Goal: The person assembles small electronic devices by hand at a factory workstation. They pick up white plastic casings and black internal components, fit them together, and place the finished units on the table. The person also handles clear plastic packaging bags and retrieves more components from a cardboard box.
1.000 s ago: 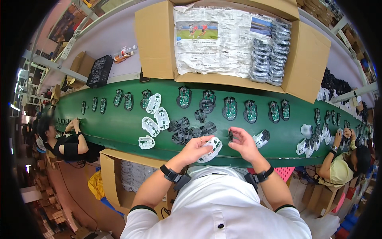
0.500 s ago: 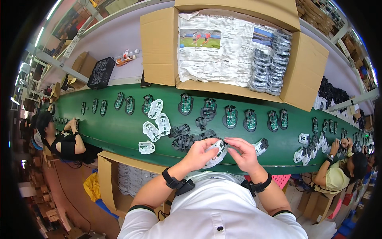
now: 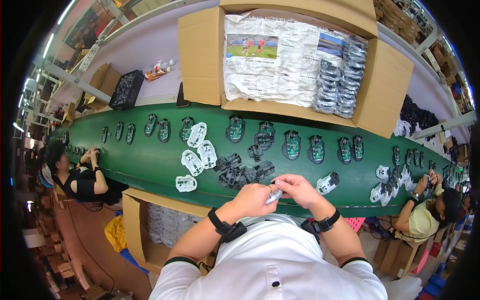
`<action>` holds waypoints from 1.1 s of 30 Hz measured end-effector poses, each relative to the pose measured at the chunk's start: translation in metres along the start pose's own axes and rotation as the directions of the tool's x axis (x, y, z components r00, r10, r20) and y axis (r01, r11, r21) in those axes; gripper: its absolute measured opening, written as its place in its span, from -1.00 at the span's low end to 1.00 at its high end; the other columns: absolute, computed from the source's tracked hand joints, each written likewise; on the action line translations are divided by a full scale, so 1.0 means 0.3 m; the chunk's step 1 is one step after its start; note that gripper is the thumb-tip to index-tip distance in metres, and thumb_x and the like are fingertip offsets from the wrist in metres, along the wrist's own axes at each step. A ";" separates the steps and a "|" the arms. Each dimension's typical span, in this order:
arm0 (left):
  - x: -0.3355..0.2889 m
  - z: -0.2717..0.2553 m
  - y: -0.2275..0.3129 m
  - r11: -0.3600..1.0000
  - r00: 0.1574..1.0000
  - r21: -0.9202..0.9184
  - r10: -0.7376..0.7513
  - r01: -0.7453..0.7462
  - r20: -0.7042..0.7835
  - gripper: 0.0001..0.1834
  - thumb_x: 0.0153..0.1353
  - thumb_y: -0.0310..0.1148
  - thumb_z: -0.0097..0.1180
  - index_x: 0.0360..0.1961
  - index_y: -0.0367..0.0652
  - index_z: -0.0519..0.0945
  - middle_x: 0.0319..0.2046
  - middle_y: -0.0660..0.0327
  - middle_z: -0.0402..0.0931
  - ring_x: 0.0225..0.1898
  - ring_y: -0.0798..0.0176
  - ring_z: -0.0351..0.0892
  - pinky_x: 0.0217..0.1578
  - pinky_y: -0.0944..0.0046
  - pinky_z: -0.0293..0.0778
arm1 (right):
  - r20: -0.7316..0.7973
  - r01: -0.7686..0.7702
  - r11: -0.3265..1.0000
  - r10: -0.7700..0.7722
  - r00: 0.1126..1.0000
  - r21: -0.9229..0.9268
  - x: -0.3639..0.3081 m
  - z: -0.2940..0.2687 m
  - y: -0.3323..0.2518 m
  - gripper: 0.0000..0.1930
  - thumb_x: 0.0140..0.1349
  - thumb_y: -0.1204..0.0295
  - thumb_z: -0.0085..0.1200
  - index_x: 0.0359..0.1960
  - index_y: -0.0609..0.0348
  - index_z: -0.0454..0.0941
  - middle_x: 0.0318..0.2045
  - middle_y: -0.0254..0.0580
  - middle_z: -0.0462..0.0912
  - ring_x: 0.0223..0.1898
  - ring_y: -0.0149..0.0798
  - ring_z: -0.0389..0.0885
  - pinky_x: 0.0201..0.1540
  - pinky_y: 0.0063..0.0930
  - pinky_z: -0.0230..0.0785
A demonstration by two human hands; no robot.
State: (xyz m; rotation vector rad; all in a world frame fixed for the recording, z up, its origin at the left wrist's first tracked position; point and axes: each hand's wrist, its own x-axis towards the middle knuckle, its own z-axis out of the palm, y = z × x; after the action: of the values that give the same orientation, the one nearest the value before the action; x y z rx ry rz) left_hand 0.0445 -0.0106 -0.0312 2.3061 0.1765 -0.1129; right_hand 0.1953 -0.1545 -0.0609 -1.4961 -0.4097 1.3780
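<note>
Close to my body, at the near edge of the green conveyor belt (image 3: pixel 165 177), a white mouse shell (image 3: pixel 273 196) is held between both hands. My left hand (image 3: pixel 253 201) is closed round it from the left and hides most of it. The fingers of my right hand (image 3: pixel 298 191) pinch at its upper right end. Just beyond my hands lies a pile of black plastic parts (image 3: pixel 239 176). Loose white mouse shells (image 3: pixel 206 154) lie to the left of that pile. Right of my right hand rests a white shell with a black part (image 3: pixel 327 183).
Mouse bases with green circuit boards (image 3: pixel 291 145) line the belt. Behind it stands an open carton (image 3: pixel 200 60) with newspaper and wrapped pieces. Another carton (image 3: pixel 137 235) is below left. Co-workers sit left (image 3: pixel 82 182) and right (image 3: pixel 425 212); more white shells (image 3: pixel 382 192) lie near the right one.
The white shell has been turned in my hands, so less of it shows. My hands have come closer together, the right one moving left over the shell. The view has shifted slightly.
</note>
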 end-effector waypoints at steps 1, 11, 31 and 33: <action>-0.003 -0.018 0.020 0.995 0.998 -0.088 -0.052 0.055 0.036 -0.51 0.13 -0.26 0.22 0.09 -0.23 0.58 -0.42 0.05 0.68 -0.45 0.08 0.69 -0.37 0.18 0.61 | -0.033 0.006 1.000 -0.005 0.999 0.024 -0.006 0.002 0.004 -0.65 0.43 0.29 0.11 0.06 0.32 0.58 -0.19 -0.29 0.68 -0.23 -0.47 0.61 -0.14 -0.58 0.51; 0.002 0.033 0.025 0.260 0.956 -0.960 -0.291 0.108 0.029 -0.51 0.40 -0.44 0.11 0.28 -0.40 0.36 -0.09 0.17 0.64 -0.17 0.46 0.61 -0.16 0.41 0.54 | -0.327 0.745 0.638 -0.759 0.564 -0.197 -0.027 0.078 0.005 -0.75 0.41 0.65 -0.07 0.10 0.35 0.40 0.10 0.06 0.64 0.03 -0.25 0.65 0.10 -0.41 0.50; -0.015 0.038 0.048 0.575 0.866 -0.818 -0.408 -0.002 -0.289 -0.49 0.32 -0.36 0.20 0.22 -0.43 0.45 -0.25 0.20 0.68 -0.29 0.48 0.58 -0.24 0.39 0.53 | 0.218 0.662 0.517 -0.674 0.706 -0.543 -0.116 0.100 -0.019 -0.28 0.30 0.45 0.17 0.41 0.38 0.07 0.49 0.36 -0.06 0.51 0.20 0.03 0.48 -0.08 0.01; -0.021 0.002 0.067 0.650 0.900 -0.759 -0.348 0.030 -0.262 -0.49 0.30 -0.39 0.20 0.22 -0.39 0.46 -0.26 0.21 0.67 -0.28 0.49 0.57 -0.23 0.39 0.53 | -0.004 0.609 0.768 -0.622 0.783 -0.196 -0.081 0.078 -0.012 -0.32 0.24 0.53 0.26 0.35 0.35 0.20 0.42 0.20 0.16 0.41 -0.05 0.27 0.36 -0.20 0.26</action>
State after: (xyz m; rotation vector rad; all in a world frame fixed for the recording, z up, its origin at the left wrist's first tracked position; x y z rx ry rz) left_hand 0.0416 -0.0252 -0.0161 1.4397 0.5689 0.2781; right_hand 0.1688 -0.1621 -0.0408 -1.3700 -0.9185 0.7699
